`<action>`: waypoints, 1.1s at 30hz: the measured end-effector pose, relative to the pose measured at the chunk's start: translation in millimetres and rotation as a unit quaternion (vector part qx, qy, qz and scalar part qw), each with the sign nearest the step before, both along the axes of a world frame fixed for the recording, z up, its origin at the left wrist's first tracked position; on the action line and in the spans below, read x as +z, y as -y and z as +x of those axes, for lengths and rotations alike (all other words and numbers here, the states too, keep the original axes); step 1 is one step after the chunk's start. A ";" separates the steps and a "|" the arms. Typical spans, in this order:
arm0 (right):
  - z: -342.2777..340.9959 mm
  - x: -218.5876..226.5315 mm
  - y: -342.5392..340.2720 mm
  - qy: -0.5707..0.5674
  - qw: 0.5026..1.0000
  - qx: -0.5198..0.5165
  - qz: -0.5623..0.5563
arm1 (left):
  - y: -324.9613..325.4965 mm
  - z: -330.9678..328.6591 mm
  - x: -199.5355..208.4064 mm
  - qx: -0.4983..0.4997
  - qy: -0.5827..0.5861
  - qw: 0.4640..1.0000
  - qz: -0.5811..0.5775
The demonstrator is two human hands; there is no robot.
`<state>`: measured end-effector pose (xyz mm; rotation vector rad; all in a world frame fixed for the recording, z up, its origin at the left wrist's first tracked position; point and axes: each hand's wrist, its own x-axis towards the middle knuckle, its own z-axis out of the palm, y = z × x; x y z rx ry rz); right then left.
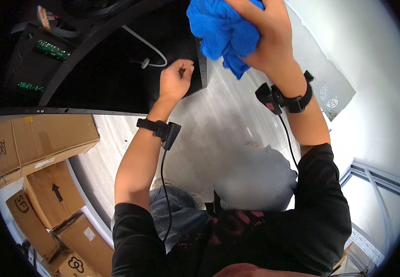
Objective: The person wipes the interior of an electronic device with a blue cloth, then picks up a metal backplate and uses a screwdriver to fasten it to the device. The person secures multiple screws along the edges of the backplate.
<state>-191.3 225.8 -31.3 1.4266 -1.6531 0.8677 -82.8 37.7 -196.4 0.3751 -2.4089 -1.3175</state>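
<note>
The right hand (276,39) grasps a cloth (223,28); left of that grip, the left hand (175,81) curls near a cable (159,65), its hold impossible to tell.

A bright blue cloth (223,30) is being held crumpled at twelve o'clock, bunching into folds, its lowest corner pointing toward six.

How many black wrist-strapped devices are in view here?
2: the left device on the wrist of the left hand, and the right device on the wrist of the right hand, which grips a blue cloth. Neither is hidden.
</note>
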 end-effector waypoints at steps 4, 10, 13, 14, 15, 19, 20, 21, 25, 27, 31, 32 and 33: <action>4.2 8.8 6.9 0.015 0.998 -0.047 0.029 | -10.3 -7.4 44.6 -0.022 -0.115 0.992 0.054; 15.1 -71.1 6.6 0.066 0.993 -0.066 0.070 | -17.6 -1.7 69.0 -0.049 -0.127 0.989 0.053; 21.3 -106.9 2.2 0.099 0.979 -0.089 0.154 | -11.8 5.2 60.0 -0.073 -0.091 0.989 0.091; 24.3 -113.5 1.7 0.112 0.970 -0.086 0.196 | -8.0 8.8 58.8 -0.080 -0.073 0.989 0.096; 28.1 -118.7 1.1 0.123 0.960 -0.084 0.238 | -3.3 12.5 57.8 -0.087 -0.055 0.989 0.102; 49.8 -118.5 10.9 0.171 0.904 -0.032 0.390 | 29.7 30.1 48.6 -0.094 0.037 0.990 0.095; 56.9 -116.9 17.9 0.186 0.887 -0.006 0.422 | 42.3 36.4 39.6 -0.089 0.056 0.989 0.101; 63.2 -117.0 25.6 0.185 0.877 0.021 0.442 | 55.7 40.4 27.9 -0.078 0.067 0.989 0.109; 81.5 -133.4 79.2 0.238 0.840 0.127 0.471 | 103.8 57.6 -6.5 0.022 0.128 0.978 0.162; 85.2 -147.7 114.4 0.279 0.821 0.120 0.483 | 125.0 70.6 -45.0 0.055 0.125 0.973 0.188; 67.9 -219.7 152.9 0.385 0.808 0.021 0.445 | 130.4 85.8 -91.6 0.079 0.212 0.957 0.180; 61.6 -237.9 157.1 0.411 0.804 -0.018 0.430 | 124.3 85.4 -90.7 0.080 0.277 0.942 0.174; 59.9 -248.4 167.7 0.413 0.793 -0.039 0.446 | 121.3 94.1 -96.0 0.070 0.271 0.949 0.143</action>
